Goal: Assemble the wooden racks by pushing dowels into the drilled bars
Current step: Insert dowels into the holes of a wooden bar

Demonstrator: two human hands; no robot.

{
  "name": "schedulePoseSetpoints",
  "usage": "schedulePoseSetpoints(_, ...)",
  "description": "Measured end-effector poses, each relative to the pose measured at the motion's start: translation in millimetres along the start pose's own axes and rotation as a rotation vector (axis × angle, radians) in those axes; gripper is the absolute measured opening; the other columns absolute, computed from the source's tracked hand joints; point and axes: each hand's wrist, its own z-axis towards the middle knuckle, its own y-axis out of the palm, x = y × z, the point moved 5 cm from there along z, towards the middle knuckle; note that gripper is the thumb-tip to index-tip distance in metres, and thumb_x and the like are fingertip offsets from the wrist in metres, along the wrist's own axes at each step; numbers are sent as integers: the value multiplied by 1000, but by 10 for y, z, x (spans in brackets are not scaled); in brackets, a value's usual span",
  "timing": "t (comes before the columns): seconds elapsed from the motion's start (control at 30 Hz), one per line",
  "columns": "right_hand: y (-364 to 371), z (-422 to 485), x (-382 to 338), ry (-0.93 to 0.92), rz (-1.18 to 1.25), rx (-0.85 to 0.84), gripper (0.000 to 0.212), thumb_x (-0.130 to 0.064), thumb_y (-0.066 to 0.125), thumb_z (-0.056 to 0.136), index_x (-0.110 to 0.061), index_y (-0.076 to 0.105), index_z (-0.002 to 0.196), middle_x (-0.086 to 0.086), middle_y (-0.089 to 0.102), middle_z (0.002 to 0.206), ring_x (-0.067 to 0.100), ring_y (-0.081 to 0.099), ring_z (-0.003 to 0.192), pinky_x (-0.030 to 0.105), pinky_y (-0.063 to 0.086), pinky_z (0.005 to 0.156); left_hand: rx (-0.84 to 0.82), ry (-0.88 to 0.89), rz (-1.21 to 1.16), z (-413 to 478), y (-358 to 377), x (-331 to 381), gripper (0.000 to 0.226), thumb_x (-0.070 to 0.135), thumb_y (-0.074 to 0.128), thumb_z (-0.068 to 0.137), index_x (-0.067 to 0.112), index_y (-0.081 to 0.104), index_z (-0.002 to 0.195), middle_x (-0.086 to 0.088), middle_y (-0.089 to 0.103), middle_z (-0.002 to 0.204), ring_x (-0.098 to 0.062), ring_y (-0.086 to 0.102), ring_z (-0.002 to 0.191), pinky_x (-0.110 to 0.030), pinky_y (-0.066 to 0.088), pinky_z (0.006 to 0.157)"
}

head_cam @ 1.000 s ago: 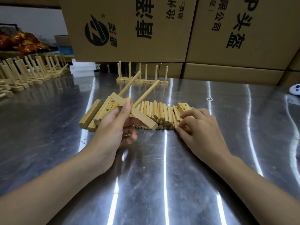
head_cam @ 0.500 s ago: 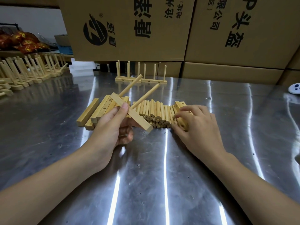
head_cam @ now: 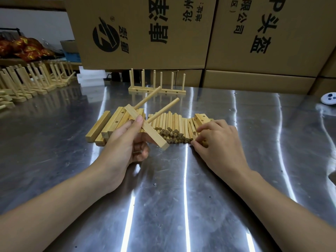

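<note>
Wooden bar (head_cam: 147,130) held clear of the steel desk (head_cam: 181,197) in the left grip (head_cam: 125,140), thumb pressed on its top face and fingers curled beneath. Two dowels (head_cam: 147,99) already stand in its holes and slant away from the person. The bar is tilted, probably so that its free holes can be reached from the right.

The right grip (head_cam: 216,140) lies with bent fingers on the right end of the dowel pile (head_cam: 172,128), fingertips touching the sticks. Whether one is already pinched cannot be told (the fingers hide it). The pile lies just behind the held bar, its cut ends toward the person, so a stick can be drawn out endwise.

Spare bars (head_cam: 109,122) are stacked just left of the pile, and one more bar (head_cam: 201,119) lies at its right end, touching it. All stock is thus near both grips.

A finished rack (head_cam: 157,90) stands upright farther back, in front of the boxes (head_cam: 145,33). More racks (head_cam: 36,79) line the far left of the desk (set well apart from the working stock).

Judged stage: fetching the next dowel for a bar only partly filled.
</note>
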Motion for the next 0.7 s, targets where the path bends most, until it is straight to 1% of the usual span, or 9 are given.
schedulePoseSetpoints(0.07,-84,-3,4,26,-14,58,14,-38,75,93,-28,77,83,-17,71,109,9,53,113,28,28,91,3,-6,-3,0,-4,2,30,46,57,106,26,76,94,-6,71,79,-17,52,56,-22,42,47)
schedulePoseSetpoints(0.17,-310,20,41,105,11,223,11,-35,70,93,-26,71,87,-12,71,101,15,61,102,29,28,86,10,-25,-23,15,-18,11,30,46,56,106,24,74,98,-5,70,78,-17,52,55,-23,39,48)
schedulePoseSetpoints(0.23,-459,22,98,169,119,331,6,-31,69,94,-25,71,93,-11,72,96,14,66,95,33,40,87,5,-52,-50,27,-29,7,30,47,54,106,24,72,102,-3,70,79,-16,55,55,-24,38,49)
schedulePoseSetpoints(0.3,-551,10,157,232,396,379,3,-26,71,95,-24,72,97,-12,75,91,8,71,89,35,56,83,-10,-93,-81,36,-36,-2,35,50,50,107,23,71,113,-2,71,83,-14,60,59,-24,41,49)
schedulePoseSetpoints(0.37,-564,-1,142,290,777,319,4,-21,71,96,-24,73,97,-5,78,88,11,76,84,27,59,72,-42,-142,-108,34,-30,-17,42,55,44,108,25,69,124,0,74,88,-13,67,63,-24,46,47)
schedulePoseSetpoints(0.43,-523,-8,55,323,1040,211,4,-17,69,96,-20,70,99,3,80,89,16,77,78,20,55,61,-91,-172,-149,20,8,-15,43,57,37,110,30,65,129,2,77,92,-15,73,69,-25,49,46)
schedulePoseSetpoints(0.5,-480,-14,-25,326,1140,144,6,-16,68,93,-18,68,98,7,79,85,18,75,74,20,52,57,-133,-187,-185,0,54,-4,41,55,36,111,30,60,132,0,77,97,-21,77,75,-27,52,44)
schedulePoseSetpoints(0.6,-439,-25,-123,307,1201,121,10,-13,64,86,-22,68,89,9,74,77,18,69,70,23,50,54,-199,-165,-212,-17,93,25,33,46,47,109,33,54,139,-9,76,116,-29,79,86,-30,57,46)
schedulePoseSetpoints(0.7,-425,-46,-170,251,1184,123,11,-12,62,87,-21,67,88,7,69,72,18,64,69,26,49,55,-264,-140,-230,-19,114,55,48,36,55,106,47,42,151,-10,76,123,-37,78,105,-35,63,51)
